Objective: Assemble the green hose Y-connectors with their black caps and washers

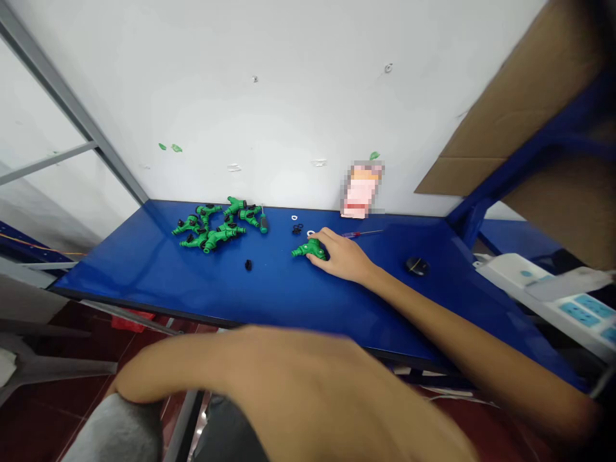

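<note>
My right hand (341, 255) rests on the blue tabletop with its fingers and thumb closed round a green hose splitter (302, 249). Just behind it lie a white ring (294, 217) and some small black rings (297, 228); another white ring (310, 233) shows by my fingertips. Beyond that hand is a thin screwdriver (356, 234). My left hand (356, 398) and forearm, large and blurred, cross the foreground close to the camera; the fingers do not show. A small black part (248, 264) sits on the table left of the held splitter.
Several green splitters (216, 237) are grouped at the table's (192, 282) back left, beside a green-handled screwdriver (264, 222). A pixelated pink card-like item (360, 192) leans on the wall. To the right are a dark rounded object (416, 265) and a white power strip (543, 292).
</note>
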### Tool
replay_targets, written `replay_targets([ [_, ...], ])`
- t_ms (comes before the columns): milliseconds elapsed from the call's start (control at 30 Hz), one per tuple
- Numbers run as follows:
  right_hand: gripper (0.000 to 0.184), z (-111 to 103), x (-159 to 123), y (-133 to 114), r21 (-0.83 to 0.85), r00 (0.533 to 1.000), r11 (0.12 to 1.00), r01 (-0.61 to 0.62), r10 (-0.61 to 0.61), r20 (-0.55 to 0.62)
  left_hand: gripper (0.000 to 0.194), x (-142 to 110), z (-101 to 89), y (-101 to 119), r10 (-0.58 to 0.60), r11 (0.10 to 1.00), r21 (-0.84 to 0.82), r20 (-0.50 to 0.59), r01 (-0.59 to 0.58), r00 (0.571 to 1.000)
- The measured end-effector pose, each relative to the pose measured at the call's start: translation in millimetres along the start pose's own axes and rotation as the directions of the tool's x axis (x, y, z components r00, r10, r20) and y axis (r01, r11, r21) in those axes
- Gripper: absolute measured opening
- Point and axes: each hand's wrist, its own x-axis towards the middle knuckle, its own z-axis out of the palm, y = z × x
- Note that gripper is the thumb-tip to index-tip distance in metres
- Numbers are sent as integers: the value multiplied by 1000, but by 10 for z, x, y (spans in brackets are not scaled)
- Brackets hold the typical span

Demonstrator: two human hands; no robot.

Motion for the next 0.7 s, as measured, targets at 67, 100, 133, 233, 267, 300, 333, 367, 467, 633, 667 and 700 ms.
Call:
replay_targets([
  [67,48,-47,-28,-6,26,1000,999,25,-25,-13,42,79,-239,-210,56,998,25,-100,-54,993],
  [100,47,-71,-42,-7,31,999,999,37,-36,-15,42,98,-322,-351,36,999,46,-165,-28,986],
  [133,45,-92,-53,-4,29,999,999,42,-42,-12,39,99,-372,-509,-39,996,72,-220,56,975],
  [233,38,-123,-72,20,20,1000,999,26,-26,13,42,6,-322,-998,-396,884,159,-244,439,885],
  [267,39,-121,-74,31,30,1000,999,17,-18,16,47,-44,-259,-1135,-462,852,174,-192,493,866],
  [300,41,-115,-75,43,49,1000,999,10,-11,15,50,-94,-190,-1251,-481,849,168,-144,501,865],
  [333,45,-107,-75,54,72,1000,997,4,-4,10,46,-135,-124,-1344,-474,861,145,-124,488,872],
  [367,48,-98,-74,64,97,1000,995,-5,5,2,39,-160,-70,-1418,-450,880,111,-115,462,886],
  [467,53,-89,-68,82,151,999,988,-36,36,4,20,-82,-17,-1574,-358,933,-19,-140,360,923],
  [633,38,-121,-52,111,197,996,977,-78,67,65,25,542,-140,-1795,-249,924,-359,-300,133,921],
  [667,35,-125,-54,122,217,995,973,-80,66,70,25,690,-147,-1836,-235,899,-429,-318,81,918],
  [700,33,-127,-59,134,238,995,968,-79,63,74,26,826,-138,-1875,-229,868,-496,-346,30,910],
])
